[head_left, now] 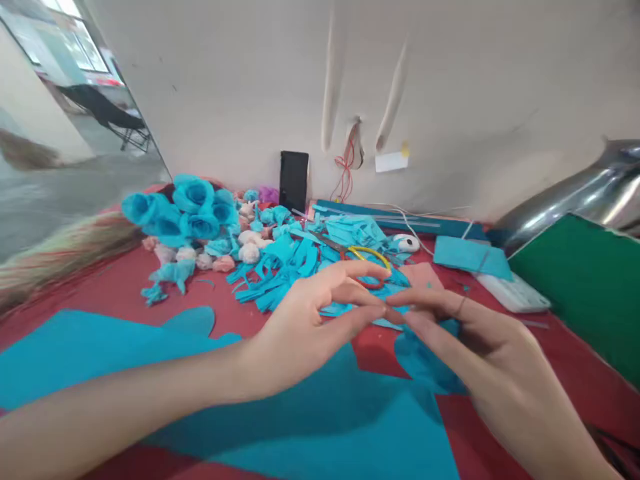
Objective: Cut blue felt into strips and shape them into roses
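Your left hand (305, 333) and right hand (495, 367) are raised over the table (240, 267), their fingertips meeting or nearly so. On the left, the thumb and middle finger come close together at the tips, with the index finger extended above them; on the right, the thumb and index finger converge. Whether either set of fingers pinches anything cannot be determined.

Rounded blue paper (425, 360) shows just below your right fingers; whether it is held or lying cannot be confirmed. Large blue sheets (310, 427) lie beneath your hands and left forearm.

Beyond your fingertips, scissors (373, 257) with yellow and red handles rest among cut blue strips (280, 267). Noted at the back left: a cluster of blue paper flowers (197, 210), near a black phone (294, 180) upright by the wall (225, 87). A green board (585, 287) stands tilted at the right.
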The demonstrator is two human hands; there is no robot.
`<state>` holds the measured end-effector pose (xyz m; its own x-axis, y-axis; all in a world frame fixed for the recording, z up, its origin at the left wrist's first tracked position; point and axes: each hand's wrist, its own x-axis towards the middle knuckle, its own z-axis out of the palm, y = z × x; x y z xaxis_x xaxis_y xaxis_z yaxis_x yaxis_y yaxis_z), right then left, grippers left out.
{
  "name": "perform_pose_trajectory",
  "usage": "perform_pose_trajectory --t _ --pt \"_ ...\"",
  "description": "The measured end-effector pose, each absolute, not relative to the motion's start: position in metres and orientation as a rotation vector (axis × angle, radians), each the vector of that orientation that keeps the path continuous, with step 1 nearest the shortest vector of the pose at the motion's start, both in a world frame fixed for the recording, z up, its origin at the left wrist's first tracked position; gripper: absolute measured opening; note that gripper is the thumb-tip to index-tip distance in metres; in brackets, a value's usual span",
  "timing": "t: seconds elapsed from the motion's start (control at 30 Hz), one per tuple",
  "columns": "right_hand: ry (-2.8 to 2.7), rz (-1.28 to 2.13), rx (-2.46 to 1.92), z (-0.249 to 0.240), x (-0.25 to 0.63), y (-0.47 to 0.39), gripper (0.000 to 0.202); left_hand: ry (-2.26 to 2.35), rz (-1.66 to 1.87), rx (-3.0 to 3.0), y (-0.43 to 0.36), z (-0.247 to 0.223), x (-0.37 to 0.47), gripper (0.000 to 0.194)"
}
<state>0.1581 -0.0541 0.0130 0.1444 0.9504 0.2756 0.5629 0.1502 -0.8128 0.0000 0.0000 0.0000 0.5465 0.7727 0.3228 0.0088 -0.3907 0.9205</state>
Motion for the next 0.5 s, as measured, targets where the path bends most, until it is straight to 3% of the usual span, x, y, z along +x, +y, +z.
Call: perform_pose_trajectory --t 0.1,0.5 --pt "-1.590 0.580 -1.471 0.0113 0.1600 -0.0532 0.014 0.691 0.980 1.862 0.0026 -0.0007 0.0013 0.005" --pt "-1.601 0.519 -1.394 0.0075 0.1616 -0.0552 0.005 0.622 0.996 1.811 0.0014 -0.0049 0.0020 0.005"
